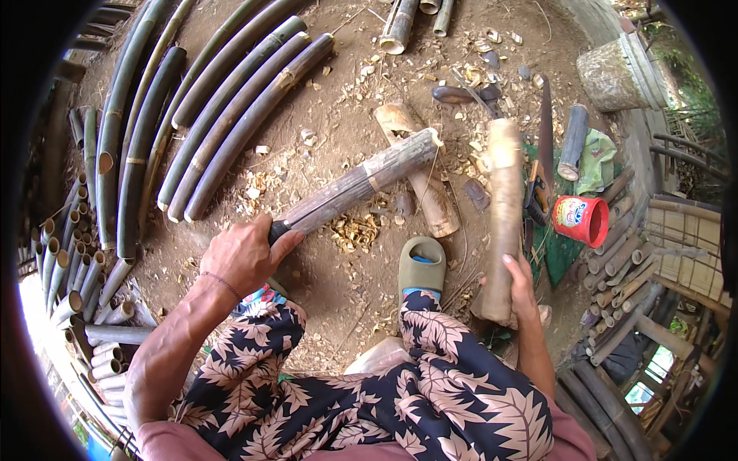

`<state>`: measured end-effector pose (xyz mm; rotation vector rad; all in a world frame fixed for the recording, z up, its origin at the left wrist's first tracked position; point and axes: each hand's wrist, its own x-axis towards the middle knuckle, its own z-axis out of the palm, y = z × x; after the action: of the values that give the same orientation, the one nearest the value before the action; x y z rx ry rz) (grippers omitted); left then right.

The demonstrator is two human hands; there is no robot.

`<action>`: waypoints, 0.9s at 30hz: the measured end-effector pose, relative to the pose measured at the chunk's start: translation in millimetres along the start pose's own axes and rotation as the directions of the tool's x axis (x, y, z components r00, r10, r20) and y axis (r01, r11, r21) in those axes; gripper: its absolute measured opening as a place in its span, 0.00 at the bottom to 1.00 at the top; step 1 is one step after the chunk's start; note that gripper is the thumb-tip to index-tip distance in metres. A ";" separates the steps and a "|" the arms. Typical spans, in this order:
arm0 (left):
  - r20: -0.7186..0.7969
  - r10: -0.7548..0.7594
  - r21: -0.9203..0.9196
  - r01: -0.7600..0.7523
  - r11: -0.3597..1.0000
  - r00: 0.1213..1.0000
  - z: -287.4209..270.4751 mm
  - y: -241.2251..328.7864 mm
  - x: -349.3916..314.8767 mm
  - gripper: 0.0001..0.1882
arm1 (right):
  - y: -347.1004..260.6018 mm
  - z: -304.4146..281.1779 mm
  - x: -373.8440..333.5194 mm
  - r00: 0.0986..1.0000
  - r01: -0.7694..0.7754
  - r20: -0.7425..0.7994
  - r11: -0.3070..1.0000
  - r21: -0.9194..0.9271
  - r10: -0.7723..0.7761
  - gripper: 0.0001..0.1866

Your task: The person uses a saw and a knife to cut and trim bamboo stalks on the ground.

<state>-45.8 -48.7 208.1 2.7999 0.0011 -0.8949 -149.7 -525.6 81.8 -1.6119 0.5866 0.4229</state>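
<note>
A red tub [575, 222] sits near a green bag [596, 163], a stained bucket [613, 74] beyond

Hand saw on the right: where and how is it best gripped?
Grip the hand saw by its handle, probably best from the near side: the handle lies nearest and the blade points away. The right hand would first have to release the bamboo piece.

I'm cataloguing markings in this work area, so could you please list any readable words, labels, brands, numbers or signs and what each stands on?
Red tub: coloured print on its side; I won't copy out product wording.
Light green bag: crumpled; any print is too unclear to read.
Saw: any marking is too small to read.
I can make out no other lettering.
</note>
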 end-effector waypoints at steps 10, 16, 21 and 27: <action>0.051 -0.034 0.046 0.032 0.998 0.998 10.5 -4.3 7.7 0.32 | -84.1 32.3 -53.5 0.970 0.236 -0.011 0.939 0.250 -0.241 0.34; 0.083 -0.046 0.024 0.044 0.999 0.996 17.9 -10.8 10.3 0.33 | -95.1 62.0 -45.0 0.983 0.162 0.045 0.960 0.229 -0.177 0.33; 0.067 -0.031 0.040 0.029 0.999 0.997 15.5 -9.9 8.5 0.33 | -88.8 67.3 -35.3 0.977 0.129 0.147 0.978 0.166 -0.154 0.33; 0.065 -0.028 0.039 0.025 0.999 0.998 17.1 -11.0 8.8 0.33 | -89.8 78.6 -34.4 0.983 0.118 0.128 0.987 0.110 -0.132 0.36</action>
<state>-49.1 -41.8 187.4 2.8104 0.0118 -1.0024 -118.6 -437.8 163.9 -1.5004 0.3961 0.3981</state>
